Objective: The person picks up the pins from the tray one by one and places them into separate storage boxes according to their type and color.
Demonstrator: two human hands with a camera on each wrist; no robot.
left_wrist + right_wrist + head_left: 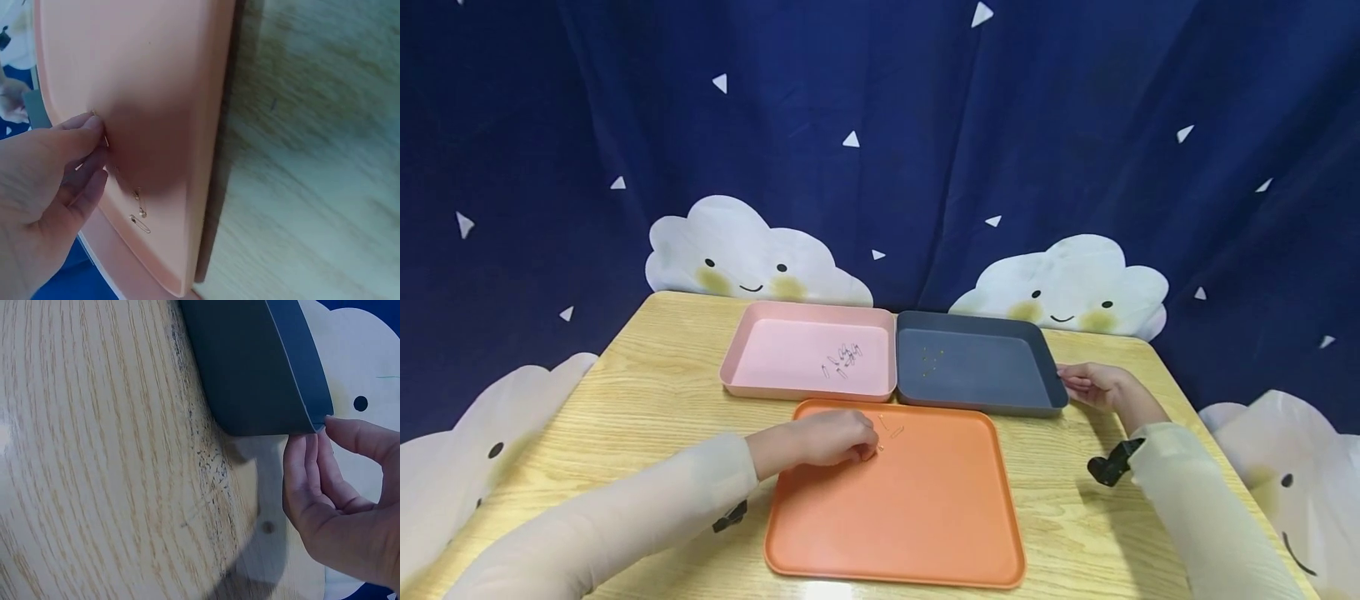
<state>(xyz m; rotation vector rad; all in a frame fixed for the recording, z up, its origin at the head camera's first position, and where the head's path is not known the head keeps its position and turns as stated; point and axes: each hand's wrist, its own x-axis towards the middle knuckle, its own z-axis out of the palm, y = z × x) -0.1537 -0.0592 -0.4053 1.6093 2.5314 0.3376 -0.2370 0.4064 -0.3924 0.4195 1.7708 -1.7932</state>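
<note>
Left hand (820, 440) pinches a small gold pin (100, 128) at upper left of orange tray (925, 517). Right hand (1093, 385), fingers loosely curled, touches grey tray (977, 367) corner. Risk: tiny pin slips from fingertips, likely.

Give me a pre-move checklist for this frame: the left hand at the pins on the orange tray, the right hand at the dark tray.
1. Left hand on a pin: ok, fingertips pinch it.
2. Pin lifted off orange tray: cannot tell.
3. Other pins on the tray left alone: ok.
4. Right hand steadies dark tray: ok, fingers touch its corner.
5. Pink tray within reach, silver clips inside: ok.
</note>
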